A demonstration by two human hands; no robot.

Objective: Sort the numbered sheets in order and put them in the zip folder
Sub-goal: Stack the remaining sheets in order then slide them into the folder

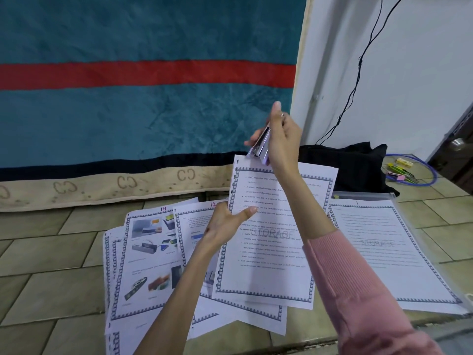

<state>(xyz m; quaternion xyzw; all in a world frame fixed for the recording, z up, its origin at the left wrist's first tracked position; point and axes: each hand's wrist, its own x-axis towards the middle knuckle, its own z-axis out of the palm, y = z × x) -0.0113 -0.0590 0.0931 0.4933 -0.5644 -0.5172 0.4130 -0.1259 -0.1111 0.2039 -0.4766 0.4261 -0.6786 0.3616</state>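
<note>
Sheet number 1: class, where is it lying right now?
In the head view, sheet 1 lies flat at the right on the zip folder, beside the right sleeve.

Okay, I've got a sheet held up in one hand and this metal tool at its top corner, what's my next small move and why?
Probably finish at that corner, then set the tool down. Your right hand grips the stapler-like tool at the top edge of the held sheet, which your left hand pinches by its side. Sheet 14 and others still lie unsorted on the floor.
</note>
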